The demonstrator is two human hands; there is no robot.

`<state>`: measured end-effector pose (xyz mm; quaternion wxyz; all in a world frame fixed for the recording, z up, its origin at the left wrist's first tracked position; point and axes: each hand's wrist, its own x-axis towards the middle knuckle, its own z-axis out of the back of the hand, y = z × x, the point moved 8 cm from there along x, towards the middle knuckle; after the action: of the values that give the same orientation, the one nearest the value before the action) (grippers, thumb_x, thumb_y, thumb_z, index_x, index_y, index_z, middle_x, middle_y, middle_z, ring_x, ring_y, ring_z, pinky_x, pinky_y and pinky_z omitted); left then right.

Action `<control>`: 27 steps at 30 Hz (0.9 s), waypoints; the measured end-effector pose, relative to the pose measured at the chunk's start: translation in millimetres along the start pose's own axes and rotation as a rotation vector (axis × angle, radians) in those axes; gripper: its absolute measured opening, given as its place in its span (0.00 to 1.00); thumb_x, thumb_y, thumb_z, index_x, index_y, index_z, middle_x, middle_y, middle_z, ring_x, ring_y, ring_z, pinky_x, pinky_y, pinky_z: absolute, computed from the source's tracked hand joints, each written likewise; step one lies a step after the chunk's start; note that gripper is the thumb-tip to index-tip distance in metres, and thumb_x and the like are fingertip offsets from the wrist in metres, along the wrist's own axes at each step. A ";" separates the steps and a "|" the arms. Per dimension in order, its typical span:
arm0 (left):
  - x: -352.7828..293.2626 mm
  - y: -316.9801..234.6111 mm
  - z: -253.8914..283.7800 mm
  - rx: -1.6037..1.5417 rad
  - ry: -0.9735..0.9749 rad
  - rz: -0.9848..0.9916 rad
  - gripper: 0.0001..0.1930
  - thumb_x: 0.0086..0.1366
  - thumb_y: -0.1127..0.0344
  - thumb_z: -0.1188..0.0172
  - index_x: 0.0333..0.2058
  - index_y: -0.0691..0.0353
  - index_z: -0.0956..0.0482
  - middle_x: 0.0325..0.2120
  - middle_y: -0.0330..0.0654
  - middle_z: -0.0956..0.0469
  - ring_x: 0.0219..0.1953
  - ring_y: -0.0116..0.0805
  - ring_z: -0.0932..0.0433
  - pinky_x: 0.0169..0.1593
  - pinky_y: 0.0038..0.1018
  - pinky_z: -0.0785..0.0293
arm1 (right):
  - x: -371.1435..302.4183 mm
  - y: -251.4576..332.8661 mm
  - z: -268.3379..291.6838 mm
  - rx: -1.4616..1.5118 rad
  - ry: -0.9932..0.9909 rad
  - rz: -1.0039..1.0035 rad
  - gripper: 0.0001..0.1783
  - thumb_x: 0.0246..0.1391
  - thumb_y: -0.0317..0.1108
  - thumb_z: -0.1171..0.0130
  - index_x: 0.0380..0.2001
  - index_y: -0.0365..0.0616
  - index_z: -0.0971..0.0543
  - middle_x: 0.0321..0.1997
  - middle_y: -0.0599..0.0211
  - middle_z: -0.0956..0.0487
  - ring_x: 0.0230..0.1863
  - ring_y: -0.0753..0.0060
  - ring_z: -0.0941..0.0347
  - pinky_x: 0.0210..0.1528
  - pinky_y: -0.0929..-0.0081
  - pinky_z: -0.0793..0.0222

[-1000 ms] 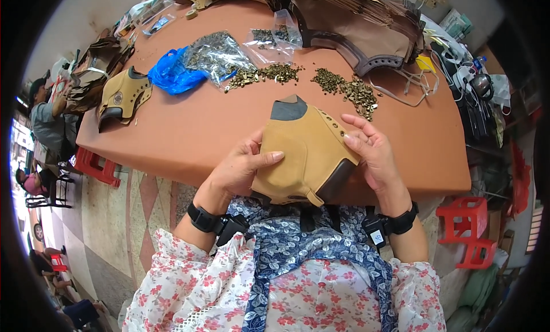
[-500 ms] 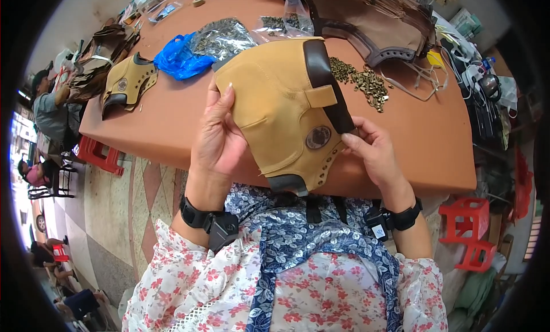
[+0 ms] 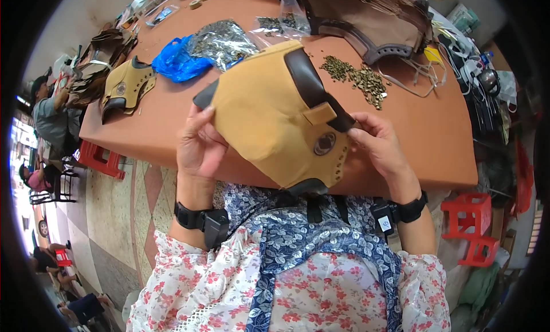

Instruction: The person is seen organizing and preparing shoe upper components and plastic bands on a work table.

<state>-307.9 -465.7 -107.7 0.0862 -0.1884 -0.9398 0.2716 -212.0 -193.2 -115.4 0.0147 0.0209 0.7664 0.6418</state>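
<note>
Between my hands, over the near edge of the table, I hold a tan boot upper [image 3: 258, 114]. It has a dark brown padded collar, a short tan loop, a round dark badge and a row of eyelets along its right edge. My left hand [image 3: 201, 138] grips its left side, thumb on the front face, fingers behind it and partly hidden. My right hand [image 3: 375, 138] pinches the end of the dark collar near the eyelets. A pile of small brass-coloured metal pieces [image 3: 366, 83] lies on the table beyond my right hand.
On the brown table [image 3: 154, 123] lie another tan upper [image 3: 123, 85], a blue plastic bag [image 3: 177, 60], a clear bag of small pieces [image 3: 220, 41] and a stack of brown uppers [image 3: 372, 22]. Red stools [image 3: 467, 214] stand at the right. Another person [image 3: 51, 108] is at the far left.
The upper has tilted and its lower part has swung right, turning its face more toward me. My left hand has moved left and slightly down along its edge; my right hand still pinches the collar.
</note>
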 end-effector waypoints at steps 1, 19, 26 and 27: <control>-0.9 -3.3 3.8 0.129 -0.025 -0.015 0.20 0.62 0.73 0.50 0.53 0.61 0.35 0.53 0.47 0.30 0.55 0.42 0.30 0.58 0.41 0.32 | -0.3 -1.1 3.0 -0.014 -0.011 0.002 0.11 0.53 0.26 0.41 0.41 0.39 0.23 0.30 0.76 0.23 0.29 0.88 0.30 0.26 0.89 0.35; -8.8 2.4 12.8 0.018 -0.162 0.017 0.29 0.51 0.84 0.43 0.53 0.62 0.36 0.46 0.44 0.27 0.47 0.32 0.25 0.52 0.29 0.27 | 0.0 -7.8 32.9 -0.338 -0.136 -0.239 0.09 0.52 0.27 0.40 0.37 0.37 0.23 0.22 0.77 0.24 0.15 0.94 0.38 0.15 0.93 0.47; -3.7 -30.7 40.7 0.769 -0.279 -0.267 0.21 0.56 0.76 0.40 0.49 0.63 0.30 0.43 0.44 0.26 0.43 0.35 0.24 0.48 0.30 0.27 | 13.2 -9.1 29.9 -0.437 -0.108 -0.258 0.07 0.51 0.26 0.41 0.35 0.36 0.23 0.23 0.75 0.23 0.19 0.91 0.33 0.19 0.90 0.40; -2.6 -27.3 39.2 0.771 -0.276 -0.260 0.21 0.56 0.76 0.40 0.49 0.63 0.30 0.43 0.44 0.26 0.43 0.35 0.24 0.48 0.30 0.27 | 16.0 -20.0 37.9 -0.435 -0.114 -0.261 0.07 0.51 0.26 0.41 0.35 0.36 0.23 0.23 0.75 0.23 0.19 0.91 0.33 0.19 0.90 0.40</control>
<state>-324.3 -506.9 -125.9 0.0575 0.0158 -0.7884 0.6123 -226.4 -158.7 -141.7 0.1449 -0.0456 0.6046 0.7819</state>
